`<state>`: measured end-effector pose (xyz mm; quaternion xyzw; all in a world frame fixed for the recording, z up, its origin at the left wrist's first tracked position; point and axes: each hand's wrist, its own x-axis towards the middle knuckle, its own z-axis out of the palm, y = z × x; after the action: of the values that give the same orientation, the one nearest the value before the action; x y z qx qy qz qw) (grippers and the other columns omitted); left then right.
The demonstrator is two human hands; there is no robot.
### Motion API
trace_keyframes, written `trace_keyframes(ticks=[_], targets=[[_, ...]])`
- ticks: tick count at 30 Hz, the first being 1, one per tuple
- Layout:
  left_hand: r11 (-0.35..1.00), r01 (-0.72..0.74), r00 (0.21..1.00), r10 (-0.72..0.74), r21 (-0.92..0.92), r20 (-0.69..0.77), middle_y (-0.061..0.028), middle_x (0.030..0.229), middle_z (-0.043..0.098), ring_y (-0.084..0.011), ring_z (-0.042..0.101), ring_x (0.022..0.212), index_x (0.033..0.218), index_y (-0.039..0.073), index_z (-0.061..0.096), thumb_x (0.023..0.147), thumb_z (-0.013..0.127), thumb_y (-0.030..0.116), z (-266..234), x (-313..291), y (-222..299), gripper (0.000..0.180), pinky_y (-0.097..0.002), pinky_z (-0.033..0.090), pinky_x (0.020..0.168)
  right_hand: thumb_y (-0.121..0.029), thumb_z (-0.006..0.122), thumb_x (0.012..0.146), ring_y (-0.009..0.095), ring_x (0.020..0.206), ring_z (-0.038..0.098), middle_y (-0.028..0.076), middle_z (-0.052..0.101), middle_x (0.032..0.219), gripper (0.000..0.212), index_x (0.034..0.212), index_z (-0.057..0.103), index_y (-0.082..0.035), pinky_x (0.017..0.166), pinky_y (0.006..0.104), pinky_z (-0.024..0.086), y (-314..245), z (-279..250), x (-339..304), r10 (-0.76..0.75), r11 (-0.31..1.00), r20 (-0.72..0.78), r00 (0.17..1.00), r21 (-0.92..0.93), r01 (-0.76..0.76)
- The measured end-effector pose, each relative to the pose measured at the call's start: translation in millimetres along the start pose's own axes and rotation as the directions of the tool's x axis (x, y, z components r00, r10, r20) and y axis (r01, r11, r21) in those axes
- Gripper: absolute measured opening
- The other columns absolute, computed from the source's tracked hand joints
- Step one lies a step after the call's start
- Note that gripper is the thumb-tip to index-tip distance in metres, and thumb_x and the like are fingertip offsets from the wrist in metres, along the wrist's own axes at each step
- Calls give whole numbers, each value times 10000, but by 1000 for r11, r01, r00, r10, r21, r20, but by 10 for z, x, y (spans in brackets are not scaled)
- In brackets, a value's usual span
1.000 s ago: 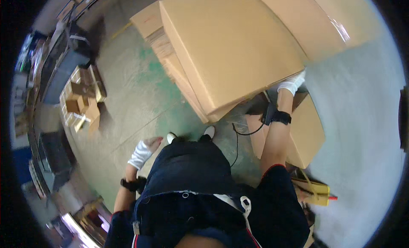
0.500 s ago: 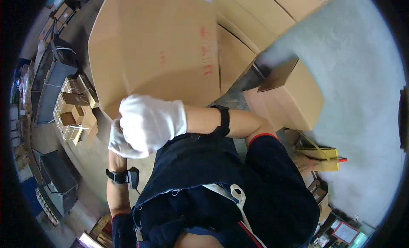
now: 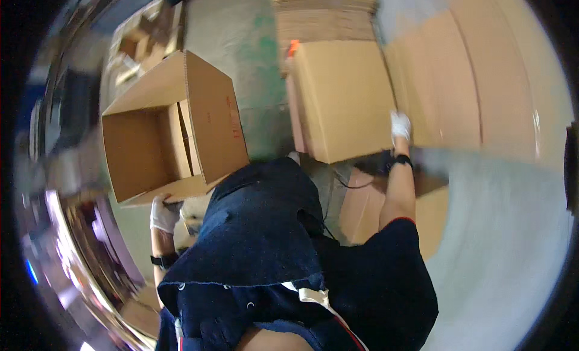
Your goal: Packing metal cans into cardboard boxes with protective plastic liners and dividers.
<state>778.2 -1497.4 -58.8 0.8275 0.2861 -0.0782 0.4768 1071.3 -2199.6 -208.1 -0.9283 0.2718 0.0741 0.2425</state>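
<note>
My left hand (image 3: 164,216), in a white glove, is closed on the lower edge of an open cardboard box (image 3: 218,121). The box lies tilted on its side at my left, its opening facing left; inner flaps with a narrow gap show within. My right hand (image 3: 400,127), also white-gloved, reaches out to the far right. It touches the seam between a closed carton (image 3: 347,97) and large tan cardboard panels (image 3: 482,79); its fingers are blurred and partly hidden against the cardboard.
Another carton (image 3: 431,215) sits below my right forearm. Stacked cardboard (image 3: 325,19) stands beyond the closed carton. At the far left a rack with small boxes (image 3: 142,43) shows, blurred. Grey-green floor (image 3: 235,43) runs between, and a dark cable (image 3: 353,185) hangs near the carton.
My hands were together in front of a large cardboard face; now they are wide apart. The left holds the open box's edge and the right has moved to the right-hand cartons. The view has turned.
</note>
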Motion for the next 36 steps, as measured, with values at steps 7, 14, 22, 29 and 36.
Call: trace_keyframes(ticks=[7,14,22,29,36], targets=[[869,348,906,-408,-351,-113,-133,998,672,-176,639,883,1036,-21,563,847,625,7,346,-765,-186,201,-254,519,806,-514,657,828,272,1124,555,154,545,1276,779,1320,437,49,945,365,459,227,-564,736,124,821,563,817,405,-404],[722,687,709,-690,-77,-148,-135,1008,681,-214,644,860,1172,-9,573,889,608,228,801,-1180,1292,370,-296,507,834,-406,667,852,233,1213,467,164,499,1308,663,1319,453,13,982,403,413,-811,-1096,425,-197,920,757,623,362,-149],[-390,-329,713,-700,-860,45,-238,1269,487,-339,478,1207,1223,-106,422,849,394,-28,855,-1129,177,383,-489,383,1064,-347,707,821,300,1089,551,180,517,1277,722,1358,371,-2,922,456,468,-2526,-219,95,-146,989,731,667,129,75],[-548,-393,751,-654,-738,86,-186,1315,310,-364,433,1134,1232,-16,335,757,474,-38,342,-795,-724,495,-640,367,997,-299,688,854,260,933,592,150,626,1096,518,1222,544,37,836,389,499,-4328,1045,-355,-319,936,782,536,172,306],[341,-284,562,-698,-896,-444,-119,922,497,-232,521,760,1067,22,532,897,518,95,-893,-428,-409,185,-487,548,763,-334,709,832,291,1056,562,193,556,1257,690,1305,443,92,946,379,441,-5656,2284,-1841,-561,576,737,377,21,817]])
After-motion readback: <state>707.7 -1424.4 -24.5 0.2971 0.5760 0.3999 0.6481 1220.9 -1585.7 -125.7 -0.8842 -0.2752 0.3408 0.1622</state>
